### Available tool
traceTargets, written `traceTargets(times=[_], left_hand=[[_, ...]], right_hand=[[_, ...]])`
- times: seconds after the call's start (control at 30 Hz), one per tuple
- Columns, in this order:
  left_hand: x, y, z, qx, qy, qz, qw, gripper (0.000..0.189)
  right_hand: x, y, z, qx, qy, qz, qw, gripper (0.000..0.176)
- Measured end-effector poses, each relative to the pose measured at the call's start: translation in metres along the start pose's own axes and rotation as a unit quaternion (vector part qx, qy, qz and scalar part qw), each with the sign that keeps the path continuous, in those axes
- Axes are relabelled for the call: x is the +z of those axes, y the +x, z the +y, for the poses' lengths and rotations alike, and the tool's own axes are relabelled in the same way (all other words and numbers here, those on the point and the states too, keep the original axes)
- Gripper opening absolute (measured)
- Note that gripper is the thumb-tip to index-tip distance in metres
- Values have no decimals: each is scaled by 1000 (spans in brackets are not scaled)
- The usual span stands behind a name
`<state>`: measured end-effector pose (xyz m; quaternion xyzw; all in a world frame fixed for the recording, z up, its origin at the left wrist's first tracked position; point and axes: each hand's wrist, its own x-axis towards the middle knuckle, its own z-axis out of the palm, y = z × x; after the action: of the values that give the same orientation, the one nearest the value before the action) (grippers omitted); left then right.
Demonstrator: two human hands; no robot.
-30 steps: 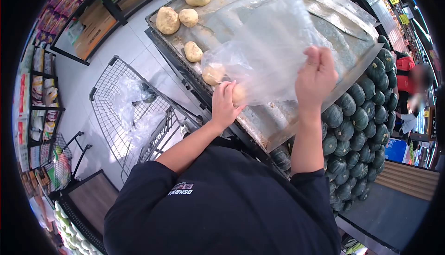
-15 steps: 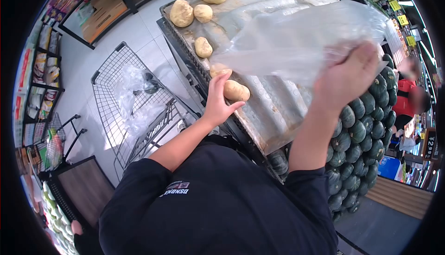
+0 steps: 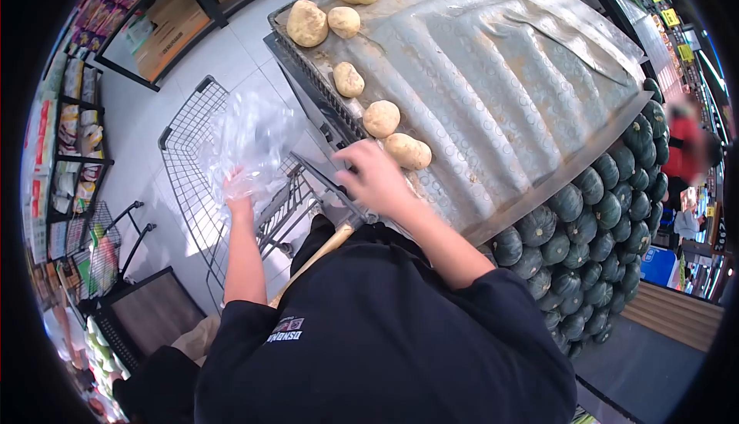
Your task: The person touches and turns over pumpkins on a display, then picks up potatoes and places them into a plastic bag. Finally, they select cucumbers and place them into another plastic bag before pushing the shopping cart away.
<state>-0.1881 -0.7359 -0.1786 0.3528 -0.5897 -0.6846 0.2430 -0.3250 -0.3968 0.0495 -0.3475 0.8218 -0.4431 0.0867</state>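
Observation:
My left hand [image 3: 240, 187] is closed on a crumpled clear plastic bag [image 3: 258, 135], held over the wire shopping cart [image 3: 185, 139]. The bag covers much of its fingers. My right hand [image 3: 376, 181] is empty, with thumb and fingers apart and loosely bent. It hovers by the dark cart handle [image 3: 319, 174], close to the stand's edge. Just beyond it lie a knobbly potato [image 3: 408, 151] and a rounder potato [image 3: 381, 119]. Several more potatoes, among them a large potato [image 3: 307, 23], rest along the stand's left edge.
A ribbed grey mat [image 3: 493, 93] covers the stand. Dark green squashes [image 3: 577, 247] are piled at its right. Packaged goods fill a shelf [image 3: 77, 131] at far left. Another person in red [image 3: 683, 150] is at the right. A tan bar [image 3: 315, 253] runs beside my body.
The plastic bag has gone from above the mat to above the cart, now in my left hand. My left hand has left the potatoes; my right hand has come back to the stand's near edge.

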Motion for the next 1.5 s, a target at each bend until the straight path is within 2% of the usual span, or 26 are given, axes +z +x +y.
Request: traceTargets(times=[0.07, 0.1, 0.17, 0.2, 0.27, 0.37, 0.43, 0.47, 0.5, 0.57, 0.63, 0.7, 0.77, 0.87, 0.9, 0.97, 1.0, 1.07, 1.13, 1.2, 1.23, 1.27, 1.33, 1.37, 1.47, 1.5], left_hand=[[-38, 16, -43, -101, 143, 88, 981, 33], [-54, 25, -59, -105, 143, 83, 981, 33], [-73, 36, -81, -117, 351, 9, 929, 37], [-72, 33, -80, -119, 348, 5, 930, 37], [-71, 26, -72, -158, 464, 10, 871, 38], [-141, 77, -208, -150, 521, -19, 840, 46], [-97, 50, -138, -190, 560, 84, 802, 55], [-59, 27, -76, -211, 572, 134, 781, 60], [-46, 29, -57, -206, 575, 131, 781, 60], [-26, 34, -32, 35, 574, 173, 800, 65], [29, 34, 10, 155, 352, 54, 922, 54], [123, -10, 94, 191, 286, -58, 937, 47], [192, -45, 133, 321, 298, -170, 883, 49], [272, -77, 156, 431, 376, -285, 769, 63], [290, -81, 153, 436, 378, -285, 765, 63], [314, -84, 146, 368, 543, -336, 675, 74], [320, -84, 151, 372, 547, -333, 672, 74], [330, -82, 161, 227, 625, -403, 629, 81], [328, -70, 157, 232, 620, -408, 629, 80], [321, -54, 157, 336, 433, -537, 642, 79], [324, -46, 160, 348, 397, -595, 607, 78], [328, -41, 159, 347, 398, -598, 603, 78], [335, -38, 159, 292, 390, -680, 547, 79], [338, -37, 158, 246, 404, -693, 544, 79], [348, -21, 144, 290, 329, -747, 498, 74], [345, -19, 148, 292, 337, -741, 502, 74]], right_hand=[[-33, -12, 26, 55, -120, 72, 989, 31], [-44, -20, 39, 88, -146, 85, 982, 37], [-59, -31, 60, 112, -172, 34, 978, 56], [-61, -34, 65, 127, -173, 7, 977, 62], [-55, -38, 78, 124, -179, 9, 976, 64], [-56, -33, 77, 141, -207, 14, 968, 66], [-58, -39, 73, 167, -228, 18, 959, 67], [-58, -45, 72, 211, -243, 17, 947, 68], [-59, -49, 70, 254, -257, 16, 932, 70], [-57, -61, 66, 281, -277, 24, 919, 70], [-51, -75, 66, 308, -295, 29, 904, 71], [-40, -86, 75, 310, -287, 99, 901, 71], [-35, -89, 75, 319, -276, 112, 900, 73], [-27, -96, 74, 324, -255, 139, 900, 75], [-25, -98, 75, 319, -246, 151, 903, 76], [-17, -102, 79, 307, -244, 172, 904, 77], [-13, -104, 80, 299, -247, 188, 902, 77], [-8, -107, 85, 292, -238, 205, 904, 76], [-6, -107, 85, 290, -227, 222, 903, 76], [-6, -108, 85, 284, -215, 225, 907, 75], [-7, -108, 83, 289, -212, 228, 906, 75], [-8, -108, 82, 295, -199, 221, 908, 75], [-10, -107, 81, 300, -188, 216, 910, 74], [-10, -107, 81, 299, -188, 216, 910, 74], [-9, -109, 84, 294, -196, 221, 909, 74], [-7, -107, 85, 287, -203, 224, 909, 74]])
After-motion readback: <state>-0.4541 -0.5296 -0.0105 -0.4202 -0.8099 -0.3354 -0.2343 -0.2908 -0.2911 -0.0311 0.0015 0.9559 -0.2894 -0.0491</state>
